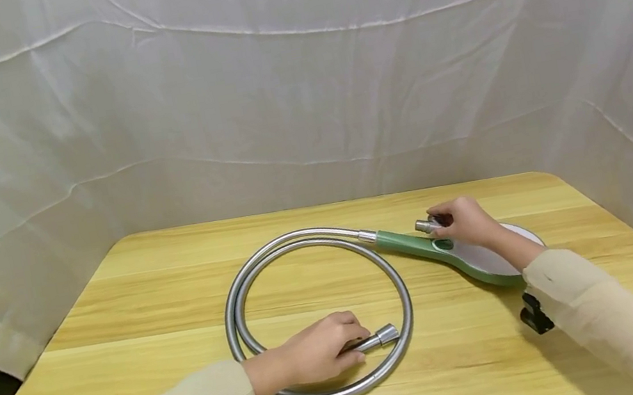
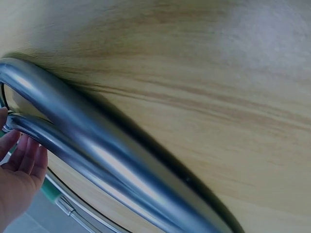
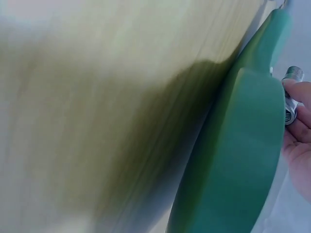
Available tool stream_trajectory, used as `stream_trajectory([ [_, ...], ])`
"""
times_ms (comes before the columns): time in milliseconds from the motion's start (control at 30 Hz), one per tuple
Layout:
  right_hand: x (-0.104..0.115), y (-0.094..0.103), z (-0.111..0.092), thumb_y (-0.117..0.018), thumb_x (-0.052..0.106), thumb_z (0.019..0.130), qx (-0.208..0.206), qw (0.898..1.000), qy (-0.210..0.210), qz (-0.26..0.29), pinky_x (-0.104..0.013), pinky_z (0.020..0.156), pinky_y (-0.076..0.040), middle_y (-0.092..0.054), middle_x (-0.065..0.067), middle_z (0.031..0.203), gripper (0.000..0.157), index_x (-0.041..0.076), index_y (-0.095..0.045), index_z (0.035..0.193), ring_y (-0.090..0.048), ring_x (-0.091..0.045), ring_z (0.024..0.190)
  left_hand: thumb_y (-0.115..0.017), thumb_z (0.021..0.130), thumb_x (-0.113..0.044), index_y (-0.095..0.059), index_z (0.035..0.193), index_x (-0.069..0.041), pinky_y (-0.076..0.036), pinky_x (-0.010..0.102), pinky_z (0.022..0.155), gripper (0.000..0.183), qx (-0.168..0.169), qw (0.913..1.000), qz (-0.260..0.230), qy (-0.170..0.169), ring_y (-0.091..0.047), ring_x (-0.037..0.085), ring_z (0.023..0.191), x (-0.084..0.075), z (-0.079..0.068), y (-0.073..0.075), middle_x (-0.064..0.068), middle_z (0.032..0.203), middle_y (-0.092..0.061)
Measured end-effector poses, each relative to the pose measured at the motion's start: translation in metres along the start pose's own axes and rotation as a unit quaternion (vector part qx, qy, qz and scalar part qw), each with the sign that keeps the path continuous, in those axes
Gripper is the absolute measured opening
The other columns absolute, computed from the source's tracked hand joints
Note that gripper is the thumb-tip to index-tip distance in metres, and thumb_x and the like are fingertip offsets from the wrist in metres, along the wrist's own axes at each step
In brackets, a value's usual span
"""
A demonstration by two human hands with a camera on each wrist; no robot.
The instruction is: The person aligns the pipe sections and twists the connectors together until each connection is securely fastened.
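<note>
A coiled silver shower hose (image 1: 232,329) lies on the wooden table. Near its free end, my left hand (image 1: 323,351) grips the hose, just behind a chrome connector nut (image 1: 388,334). The hose's other end joins the handle of a green shower head (image 1: 407,243), whose pale face is turned up. Above that shower head, my right hand (image 1: 466,222) pinches a small metal threaded fitting (image 1: 425,226). In the right wrist view the fitting (image 3: 294,74) shows a threaded end and an opening between thumb and fingers. Fingertips meet the hose (image 2: 97,145) in the left wrist view.
The wooden table (image 1: 136,293) has rounded far corners. White cloth (image 1: 299,101) hangs behind it and along both sides. A black clip-like piece (image 1: 535,314) is at the right sleeve.
</note>
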State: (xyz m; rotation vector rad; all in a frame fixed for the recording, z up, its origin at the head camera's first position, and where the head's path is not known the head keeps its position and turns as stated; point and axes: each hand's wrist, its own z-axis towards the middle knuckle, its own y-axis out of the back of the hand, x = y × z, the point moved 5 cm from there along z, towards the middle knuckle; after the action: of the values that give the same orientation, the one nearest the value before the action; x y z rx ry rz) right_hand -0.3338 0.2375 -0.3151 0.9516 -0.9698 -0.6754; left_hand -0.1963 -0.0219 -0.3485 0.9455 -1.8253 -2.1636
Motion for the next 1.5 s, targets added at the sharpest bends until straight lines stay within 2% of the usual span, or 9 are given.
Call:
stream_trajectory([
  [200,0.010,-0.001,-0.006,-0.071,0.004,0.078,-0.001,1.000,0.011,0.009,-0.027,0.061,-0.049,-0.066,-0.026,0.097,0.041,-0.012,-0.060,0.113,-0.060,-0.021,0.074,-0.061,0.089,-0.016,-0.065,0.108,-0.005,-0.042,0.010,0.068,0.022,-0.017,0.9999,0.001,0.001,-0.049,0.001,0.077,-0.003,0.006,-0.002,0.002,0.095,-0.061],
  [433,0.019,-0.003,-0.012,-0.071,0.004,0.078,-0.004,0.999,0.024,0.022,-0.030,0.065,-0.053,-0.068,-0.024,0.096,0.040,-0.012,-0.060,0.113,-0.064,-0.025,0.078,-0.063,0.089,-0.021,-0.067,0.099,-0.006,-0.033,0.010,0.054,0.018,-0.032,0.9988,-0.006,0.037,-0.037,0.001,0.065,-0.006,0.015,-0.007,-0.002,0.082,-0.055],
  [700,0.036,-0.004,-0.020,-0.072,0.004,0.077,0.002,0.998,0.051,0.041,-0.035,0.072,-0.054,-0.068,-0.021,0.096,0.040,-0.011,-0.061,0.113,-0.065,-0.027,0.083,-0.066,0.087,-0.024,-0.067,0.087,-0.007,-0.029,0.011,0.049,0.017,-0.056,0.9953,-0.003,0.080,-0.034,0.002,0.060,-0.008,0.022,-0.011,-0.004,0.074,-0.047],
  [900,0.050,-0.008,-0.029,-0.072,0.004,0.077,0.008,0.996,0.075,0.045,-0.037,0.074,-0.054,-0.070,-0.016,0.094,0.039,-0.008,-0.062,0.113,-0.065,-0.023,0.083,-0.068,0.085,-0.022,-0.063,0.078,-0.007,-0.028,0.011,0.049,0.017,-0.077,0.9940,0.012,0.077,-0.032,0.003,0.059,-0.009,0.026,-0.011,-0.004,0.068,-0.043],
  [1167,0.064,-0.014,-0.041,-0.074,0.004,0.076,0.020,0.993,0.102,0.057,-0.029,0.068,-0.052,-0.070,-0.013,0.095,0.038,-0.005,-0.064,0.112,-0.062,-0.013,0.078,-0.069,0.084,-0.020,-0.064,0.081,-0.006,-0.033,0.012,0.051,0.015,-0.082,0.9925,0.009,0.090,-0.036,0.002,0.060,-0.011,0.028,-0.011,-0.003,0.071,-0.047],
  [1367,0.071,-0.017,-0.048,-0.074,0.004,0.075,0.027,0.990,0.123,0.056,-0.031,0.066,-0.052,-0.069,-0.005,0.086,0.036,-0.004,-0.066,0.108,-0.057,-0.005,0.074,-0.068,0.084,-0.018,-0.063,0.081,-0.005,-0.035,0.013,0.052,0.014,-0.082,0.9919,0.000,0.097,-0.038,0.002,0.060,-0.011,0.030,-0.013,-0.003,0.071,-0.048],
  [1500,0.075,-0.019,-0.052,-0.073,0.003,0.074,0.028,0.988,0.139,0.065,-0.031,0.066,-0.053,-0.070,-0.005,0.085,0.035,-0.006,-0.065,0.107,-0.060,-0.006,0.075,-0.068,0.084,-0.017,-0.063,0.082,-0.005,-0.036,0.012,0.053,0.014,-0.083,0.9921,0.002,0.095,-0.039,0.002,0.062,-0.011,0.031,-0.013,-0.002,0.073,-0.050],
])
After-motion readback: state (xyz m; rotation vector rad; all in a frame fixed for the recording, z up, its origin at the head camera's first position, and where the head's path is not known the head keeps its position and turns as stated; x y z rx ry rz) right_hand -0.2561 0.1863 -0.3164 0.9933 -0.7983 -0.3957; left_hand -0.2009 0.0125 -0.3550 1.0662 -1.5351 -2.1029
